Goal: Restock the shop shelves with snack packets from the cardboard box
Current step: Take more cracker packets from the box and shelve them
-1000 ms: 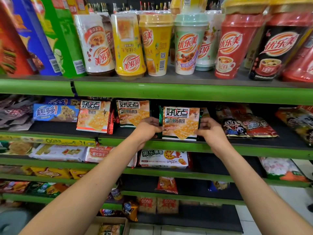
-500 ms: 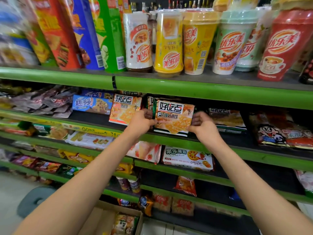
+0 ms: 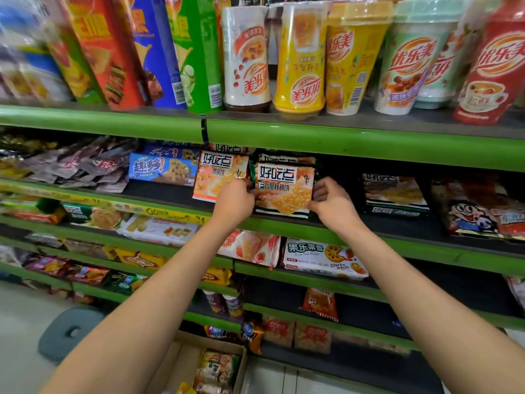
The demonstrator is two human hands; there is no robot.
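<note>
A green-edged biscuit packet [image 3: 284, 190] stands upright at the front of the second green shelf [image 3: 355, 238]. My left hand [image 3: 234, 201] grips its left edge and my right hand [image 3: 331, 204] pinches its right edge. More packets of the same kind stand behind it, and an orange packet [image 3: 217, 173] leans just to its left. The cardboard box [image 3: 207, 365] sits on the floor below, with several snack packets inside.
Tall drink cups [image 3: 298, 61] and crisp boxes [image 3: 159, 52] fill the top shelf. Blue biscuit packets [image 3: 162, 167] lie to the left, a flat green packet [image 3: 393, 194] and cartoon bags [image 3: 477, 214] to the right. Lower shelves hold more snacks. A grey stool [image 3: 69, 331] stands on the floor.
Both hands have carried the biscuit packet leftward along the shelf, from its earlier spot to a place beside the orange packet. The view has swung left with them.
</note>
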